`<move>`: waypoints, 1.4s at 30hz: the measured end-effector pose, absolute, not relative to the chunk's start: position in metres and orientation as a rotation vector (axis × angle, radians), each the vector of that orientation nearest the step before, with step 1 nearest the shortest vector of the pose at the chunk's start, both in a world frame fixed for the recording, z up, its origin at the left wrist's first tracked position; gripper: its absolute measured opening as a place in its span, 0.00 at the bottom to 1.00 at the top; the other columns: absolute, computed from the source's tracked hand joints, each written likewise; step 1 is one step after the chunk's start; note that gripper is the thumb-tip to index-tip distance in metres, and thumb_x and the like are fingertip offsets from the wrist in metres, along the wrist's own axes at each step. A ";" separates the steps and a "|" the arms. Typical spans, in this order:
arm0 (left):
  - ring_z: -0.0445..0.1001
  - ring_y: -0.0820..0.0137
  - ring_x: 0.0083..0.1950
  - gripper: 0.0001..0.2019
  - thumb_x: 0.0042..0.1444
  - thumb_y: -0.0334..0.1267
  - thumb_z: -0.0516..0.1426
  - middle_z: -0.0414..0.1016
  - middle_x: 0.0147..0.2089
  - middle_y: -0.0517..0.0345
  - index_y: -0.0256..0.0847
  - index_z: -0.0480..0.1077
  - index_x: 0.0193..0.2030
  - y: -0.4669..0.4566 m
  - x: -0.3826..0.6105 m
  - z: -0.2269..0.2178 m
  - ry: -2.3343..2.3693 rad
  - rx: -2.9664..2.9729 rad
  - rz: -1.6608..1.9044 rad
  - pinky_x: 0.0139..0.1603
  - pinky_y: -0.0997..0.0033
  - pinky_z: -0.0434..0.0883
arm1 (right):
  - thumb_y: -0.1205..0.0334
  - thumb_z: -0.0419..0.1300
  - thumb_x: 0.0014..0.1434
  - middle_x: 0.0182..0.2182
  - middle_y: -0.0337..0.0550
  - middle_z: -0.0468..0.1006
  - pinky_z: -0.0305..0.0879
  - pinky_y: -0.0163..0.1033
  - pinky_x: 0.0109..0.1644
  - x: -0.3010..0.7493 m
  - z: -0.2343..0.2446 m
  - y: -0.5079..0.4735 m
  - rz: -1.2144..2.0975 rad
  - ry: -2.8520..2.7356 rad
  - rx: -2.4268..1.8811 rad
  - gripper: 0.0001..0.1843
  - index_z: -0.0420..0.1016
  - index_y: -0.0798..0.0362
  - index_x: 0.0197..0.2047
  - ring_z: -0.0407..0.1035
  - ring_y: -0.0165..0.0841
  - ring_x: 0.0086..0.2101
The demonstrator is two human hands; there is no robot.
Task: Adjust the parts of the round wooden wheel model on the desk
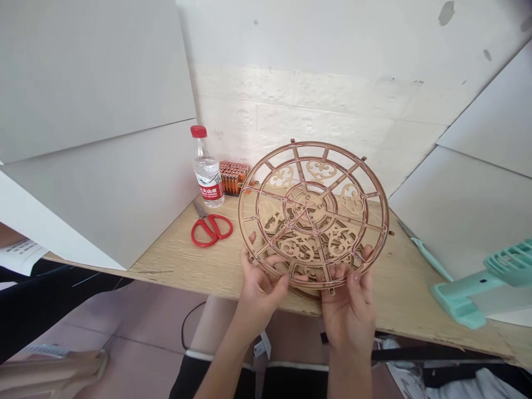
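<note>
A round wooden openwork wheel model (313,213) with spokes, gears and scroll cut-outs is tilted up above the wooden table (187,260). My left hand (260,288) grips its lower left rim, thumb on the front face and fingers behind. My right hand (351,302) grips the lower right rim in the same way. Both hands are closed on the wheel near the table's front edge.
Red-handled scissors (210,229) lie left of the wheel. A water bottle (206,169) with a red cap and a pack of orange batteries (233,176) stand at the back. White boards (100,138) flank both sides. A mint green fan (486,285) and a green-handled tool (428,256) lie at right.
</note>
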State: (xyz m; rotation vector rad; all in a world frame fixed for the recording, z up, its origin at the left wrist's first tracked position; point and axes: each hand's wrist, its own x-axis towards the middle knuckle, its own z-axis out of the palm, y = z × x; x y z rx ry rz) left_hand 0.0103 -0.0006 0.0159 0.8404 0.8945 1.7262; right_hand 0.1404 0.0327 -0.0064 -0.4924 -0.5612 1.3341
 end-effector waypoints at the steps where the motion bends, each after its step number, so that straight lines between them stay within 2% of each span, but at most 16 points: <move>1: 0.78 0.58 0.45 0.46 0.48 0.31 0.64 0.75 0.47 0.49 0.49 0.41 0.68 -0.001 0.011 0.016 0.912 0.837 1.715 0.52 0.55 0.72 | 0.64 0.57 0.60 0.29 0.33 0.66 0.67 0.32 0.43 0.140 -0.006 0.032 1.330 -0.563 -0.493 0.29 0.59 0.35 0.62 0.64 0.25 0.34; 6: 0.79 0.64 0.40 0.47 0.51 0.31 0.63 0.76 0.37 0.60 0.50 0.33 0.66 0.000 0.014 0.014 0.913 0.835 1.699 0.49 0.57 0.73 | 0.64 0.58 0.60 0.30 0.33 0.66 0.66 0.33 0.41 0.139 -0.006 0.032 1.315 -0.572 -0.509 0.29 0.60 0.34 0.62 0.64 0.25 0.33; 10: 0.79 0.64 0.39 0.48 0.51 0.31 0.63 0.76 0.32 0.63 0.48 0.30 0.67 0.000 0.014 0.017 0.948 0.820 1.692 0.48 0.60 0.73 | 0.63 0.58 0.60 0.30 0.33 0.66 0.66 0.34 0.43 0.138 -0.006 0.031 1.309 -0.586 -0.504 0.28 0.60 0.33 0.61 0.63 0.25 0.33; 16: 0.79 0.68 0.37 0.46 0.54 0.30 0.61 0.76 0.33 0.64 0.48 0.30 0.67 0.002 0.012 0.014 0.925 0.849 1.727 0.48 0.62 0.74 | 0.63 0.60 0.59 0.31 0.33 0.69 0.65 0.36 0.46 0.137 -0.006 0.031 1.309 -0.608 -0.540 0.30 0.59 0.35 0.62 0.65 0.26 0.35; 20: 0.80 0.67 0.37 0.45 0.56 0.31 0.59 0.77 0.35 0.62 0.52 0.30 0.69 0.005 0.007 0.008 0.847 0.874 1.736 0.49 0.59 0.74 | 0.62 0.59 0.59 0.31 0.35 0.70 0.66 0.40 0.46 0.138 -0.007 0.031 1.300 -0.694 -0.567 0.31 0.57 0.35 0.63 0.66 0.28 0.36; 26: 0.79 0.66 0.41 0.44 0.59 0.32 0.57 0.77 0.37 0.60 0.57 0.30 0.70 0.005 0.005 0.008 0.805 0.834 1.714 0.48 0.61 0.74 | 0.66 0.62 0.53 0.36 0.37 0.70 0.67 0.40 0.47 0.138 -0.008 0.029 1.357 -0.772 -0.530 0.31 0.63 0.39 0.59 0.66 0.30 0.40; 30: 0.79 0.66 0.41 0.44 0.58 0.33 0.58 0.77 0.38 0.60 0.58 0.30 0.70 0.005 0.005 0.008 0.805 0.839 1.693 0.43 0.66 0.75 | 0.67 0.62 0.50 0.37 0.38 0.69 0.68 0.39 0.43 0.138 -0.008 0.030 1.356 -0.803 -0.544 0.20 0.70 0.45 0.48 0.67 0.31 0.38; 33: 0.79 0.66 0.41 0.45 0.58 0.33 0.58 0.76 0.39 0.60 0.58 0.29 0.70 0.005 0.004 0.007 0.819 0.867 1.692 0.40 0.68 0.74 | 0.68 0.62 0.50 0.36 0.38 0.69 0.67 0.37 0.41 0.137 -0.010 0.031 1.319 -0.801 -0.570 0.13 0.71 0.48 0.41 0.67 0.30 0.36; 38: 0.79 0.66 0.40 0.45 0.58 0.32 0.58 0.75 0.38 0.60 0.57 0.28 0.69 0.003 0.006 0.008 0.852 0.884 1.689 0.38 0.70 0.73 | 0.69 0.61 0.50 0.35 0.36 0.69 0.67 0.37 0.41 0.137 -0.013 0.032 1.311 -0.793 -0.564 0.14 0.70 0.47 0.41 0.67 0.29 0.35; 42: 0.79 0.66 0.39 0.46 0.58 0.32 0.58 0.77 0.39 0.58 0.55 0.28 0.70 0.001 0.010 0.012 0.879 0.859 1.732 0.35 0.72 0.72 | 0.69 0.62 0.49 0.34 0.36 0.70 0.66 0.37 0.42 0.138 -0.016 0.032 1.313 -0.742 -0.598 0.19 0.70 0.46 0.45 0.66 0.29 0.36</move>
